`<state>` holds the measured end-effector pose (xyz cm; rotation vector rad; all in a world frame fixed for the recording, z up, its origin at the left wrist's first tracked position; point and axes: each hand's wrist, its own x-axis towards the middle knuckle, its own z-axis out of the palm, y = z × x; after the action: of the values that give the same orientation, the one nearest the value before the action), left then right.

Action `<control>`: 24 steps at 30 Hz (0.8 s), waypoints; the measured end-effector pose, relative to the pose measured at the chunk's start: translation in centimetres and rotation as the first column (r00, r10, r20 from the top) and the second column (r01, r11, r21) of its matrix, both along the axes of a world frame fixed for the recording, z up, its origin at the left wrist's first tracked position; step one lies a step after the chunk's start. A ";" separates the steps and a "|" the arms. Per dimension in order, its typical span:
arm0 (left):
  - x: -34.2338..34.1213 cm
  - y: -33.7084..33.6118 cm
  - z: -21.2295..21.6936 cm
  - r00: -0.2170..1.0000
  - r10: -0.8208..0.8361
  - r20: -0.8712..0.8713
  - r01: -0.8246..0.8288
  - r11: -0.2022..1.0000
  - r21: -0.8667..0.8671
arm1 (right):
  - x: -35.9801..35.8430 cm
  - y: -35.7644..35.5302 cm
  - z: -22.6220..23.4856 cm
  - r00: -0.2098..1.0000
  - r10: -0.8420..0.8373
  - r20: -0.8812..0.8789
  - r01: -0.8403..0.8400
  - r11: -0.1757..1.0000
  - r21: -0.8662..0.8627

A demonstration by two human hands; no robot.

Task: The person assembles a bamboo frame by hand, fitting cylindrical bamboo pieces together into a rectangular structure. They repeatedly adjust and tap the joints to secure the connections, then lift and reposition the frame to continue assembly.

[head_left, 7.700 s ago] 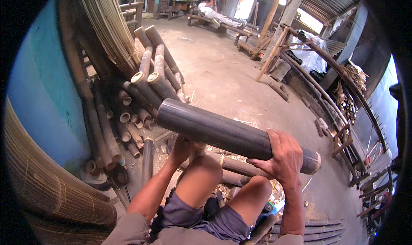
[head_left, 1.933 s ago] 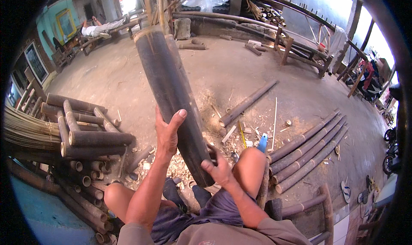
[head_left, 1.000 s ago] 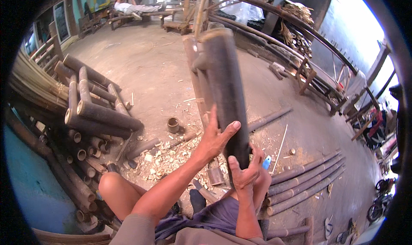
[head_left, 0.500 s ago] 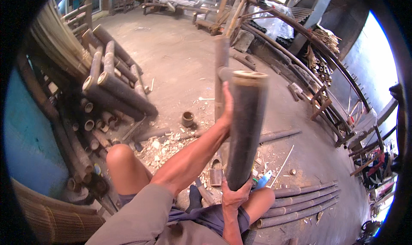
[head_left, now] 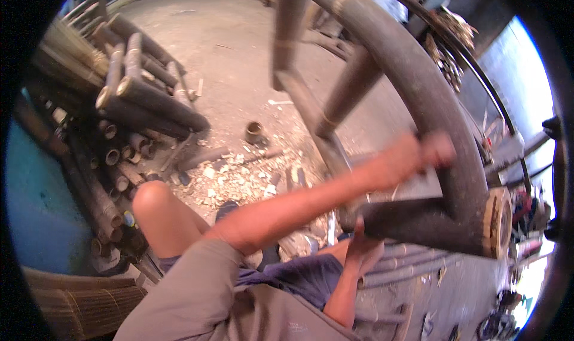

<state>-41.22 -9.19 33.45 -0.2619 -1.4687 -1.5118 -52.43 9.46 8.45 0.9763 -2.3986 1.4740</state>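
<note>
A large frame of thick dark bamboo poles (head_left: 412, 84) is raised in front of me, tilted across the right half of the view. Its near corner ends in a pale, open cut ring (head_left: 497, 222) at the right. My left hand (head_left: 424, 153), smeared by motion, is closed against the long pole on the right; its separate fingers do not show clearly. Low down, my right hand (head_left: 363, 248) grips the near end of the short cross pole (head_left: 406, 224), thumb up, the other fingers partly hidden.
Pale wood chips (head_left: 239, 176) litter the floor by my feet, with a short bamboo cup (head_left: 254, 132) beyond them. Another bamboo frame (head_left: 152, 84) and stacked bamboo pieces (head_left: 113, 179) stand left. Several long poles (head_left: 412, 263) lie at right.
The bamboo frame has swung from upright, end toward me, to tilted right, showing its length. My left hand has moved right and down with it; my right hand has shifted slightly right.
</note>
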 end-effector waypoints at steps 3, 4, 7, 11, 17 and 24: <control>0.5 -3.2 -1.0 0.939 -0.187 -0.289 0.283 0.898 0.337 | -1.2 -2.4 1.3 0.993 0.101 0.054 -0.071 0.915 -0.397; 0.7 -3.3 -1.2 0.962 -0.208 -0.175 0.259 0.896 0.360 | -1.3 -3.3 1.7 0.984 0.175 0.021 -0.144 0.867 -0.477; 2.7 -2.7 -2.5 1.000 -0.011 -0.007 0.013 0.819 0.574 | -1.7 -5.6 2.6 0.998 0.058 0.002 -0.056 0.970 -0.238; 4.8 -1.2 -5.7 0.992 0.109 0.070 -0.126 0.690 0.713 | -2.8 -7.5 2.5 0.972 0.158 0.172 -0.143 0.985 -0.094; 4.8 -1.6 -11.3 0.992 0.113 0.055 -0.121 0.741 0.660 | -4.0 -11.3 -0.7 0.773 0.493 0.399 -0.409 0.868 -0.281; 2.8 -3.1 -16.2 0.982 0.107 0.157 -0.189 0.601 0.777 | -5.0 -14.6 -4.2 0.827 0.452 0.336 -0.410 0.892 -0.190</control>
<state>-38.45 -12.27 17.30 0.4750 -0.7197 -1.8945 -57.40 -5.09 4.24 1.3944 -2.3993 2.0977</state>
